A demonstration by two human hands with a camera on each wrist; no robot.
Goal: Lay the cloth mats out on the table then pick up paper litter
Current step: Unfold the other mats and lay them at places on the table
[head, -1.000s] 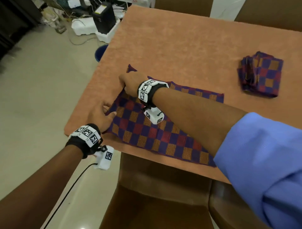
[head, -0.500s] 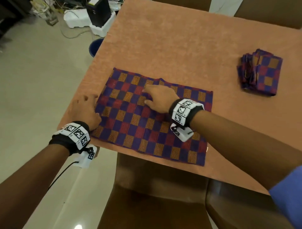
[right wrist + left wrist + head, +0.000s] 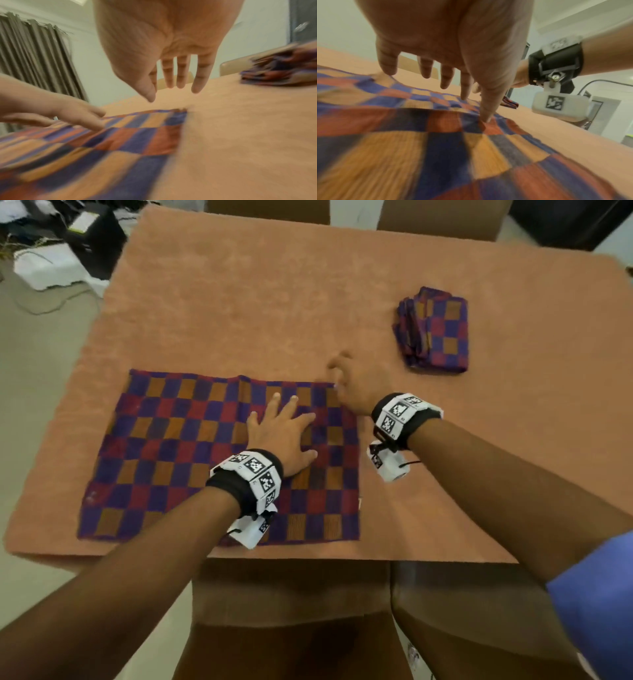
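Note:
A checked mat [image 3: 178, 453] of purple, red and orange squares lies spread flat at the near left of the table [image 3: 274, 302]. My left hand [image 3: 284, 426] rests on its right part with fingers spread and straight; the thumb tip touches the cloth in the left wrist view of the mat [image 3: 436, 155]. My right hand [image 3: 356, 385] hovers with straight fingers over the mat's far right corner [image 3: 178, 112], holding nothing. A stack of folded mats [image 3: 433, 332] sits to the right, also blurred in the right wrist view as the stack [image 3: 278, 71]. I see no paper litter.
An orange-brown cloth covers the table. Brown chairs [image 3: 291, 628] stand at the near edge and more chair backs [image 3: 442, 217] at the far edge. White boxes, a black device [image 3: 96, 237] and cables lie on the floor at far left.
The mat went from half folded to fully spread. My left hand moved from the mat's left edge onto its right part. My right hand slid right to the far right corner.

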